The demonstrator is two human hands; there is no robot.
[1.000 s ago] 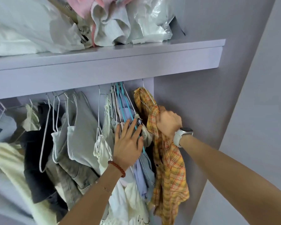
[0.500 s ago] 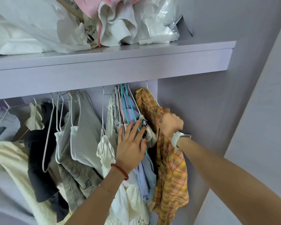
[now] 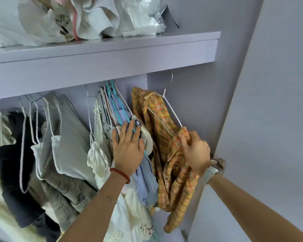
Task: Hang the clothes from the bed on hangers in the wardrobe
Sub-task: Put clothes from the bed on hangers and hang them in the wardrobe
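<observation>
head view: lilac wardrobe (image 3: 191, 105) interior; shelf (image 3: 112, 55) above piled with white bags and cloth
hanging clothes (image 3: 65, 145): row under the shelf on wire hangers, grey, dark and cream pieces
left hand (image 3: 128, 151): fingers straight and spread, pressing flat on the hanging clothes
right hand (image 3: 196, 154): fingers curled, pinching plaid shirt (image 3: 171, 154) shoulder with white hanger (image 3: 170, 109)
plaid shirt: orange, on the hanger at the row's right end; hook free, below shelf edge

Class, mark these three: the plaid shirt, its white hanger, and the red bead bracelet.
plaid shirt (image 3: 166, 151), head view, front panel.
white hanger (image 3: 172, 111), head view, right sloping wire.
red bead bracelet (image 3: 120, 172), head view, beads on left wrist.
</observation>
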